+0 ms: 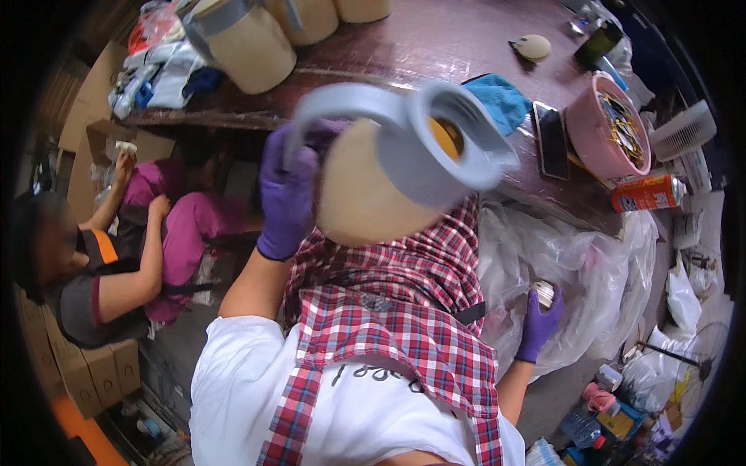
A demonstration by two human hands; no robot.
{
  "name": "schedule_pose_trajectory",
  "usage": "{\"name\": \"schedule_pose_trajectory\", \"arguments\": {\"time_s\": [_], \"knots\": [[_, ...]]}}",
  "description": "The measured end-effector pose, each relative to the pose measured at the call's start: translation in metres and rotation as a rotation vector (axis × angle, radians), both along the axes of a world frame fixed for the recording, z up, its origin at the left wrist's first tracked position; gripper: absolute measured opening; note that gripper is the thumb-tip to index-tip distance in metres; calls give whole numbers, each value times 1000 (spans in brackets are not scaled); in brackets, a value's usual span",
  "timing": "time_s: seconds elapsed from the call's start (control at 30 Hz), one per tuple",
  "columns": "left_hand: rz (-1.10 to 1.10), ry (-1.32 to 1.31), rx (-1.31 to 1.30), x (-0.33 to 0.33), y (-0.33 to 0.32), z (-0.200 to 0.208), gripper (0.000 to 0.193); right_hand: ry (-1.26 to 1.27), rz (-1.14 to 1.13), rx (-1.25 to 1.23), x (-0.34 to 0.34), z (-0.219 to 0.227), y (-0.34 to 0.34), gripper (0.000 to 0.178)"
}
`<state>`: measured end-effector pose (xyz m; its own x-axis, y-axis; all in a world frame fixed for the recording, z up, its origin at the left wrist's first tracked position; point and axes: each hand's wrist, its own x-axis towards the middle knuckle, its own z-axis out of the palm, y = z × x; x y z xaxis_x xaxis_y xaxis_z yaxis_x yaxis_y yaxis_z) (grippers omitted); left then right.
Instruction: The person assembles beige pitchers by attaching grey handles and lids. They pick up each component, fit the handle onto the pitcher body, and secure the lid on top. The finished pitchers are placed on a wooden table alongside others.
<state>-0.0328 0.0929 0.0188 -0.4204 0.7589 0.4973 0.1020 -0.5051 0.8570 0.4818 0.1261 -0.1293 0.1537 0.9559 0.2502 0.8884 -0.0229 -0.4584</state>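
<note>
In a purple glove, my left hand (284,202) is closed at the grey handle of a beige jug (365,186). The jug hangs tilted in front of the table, over my checked apron, slightly blurred. Its grey spout and mouth face right, and something orange shows inside the opening. My right hand (538,330), also gloved in purple, is low on the right beside a crumpled clear plastic sheet (598,279). Its fingers are round a small pale piece (544,293), whose kind I cannot make out.
Similar jugs (245,54) stand on the dark red table (435,39). A blue cloth (497,101), a phone (550,140), a pink basket (590,144) of small pieces and an orange spray can (646,193) lie rightward. Left, another person (116,264) sits near cardboard boxes (97,373).
</note>
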Motion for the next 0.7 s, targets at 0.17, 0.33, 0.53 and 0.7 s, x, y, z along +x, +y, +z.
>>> {"name": "schedule_pose_trajectory", "arguments": {"time_s": [0.17, 0.33, 0.53, 0.7], "knots": [[-327, -91, -264, 33, 11, -45, 44, 911, 379, -141, -102, 150, -2, 79], [-594, -144, -342, 46, 32, -58, 43, 446, 909, -249, -155, 214, 59, 82], [-570, -185, -439, 47, 29, -85, 47, 209, 1123, -346, -186, 199, 91, 67], [-607, -252, -460, 36, 31, -87, 51, 334, 1136, -274, -207, 174, 91, 59]]}}
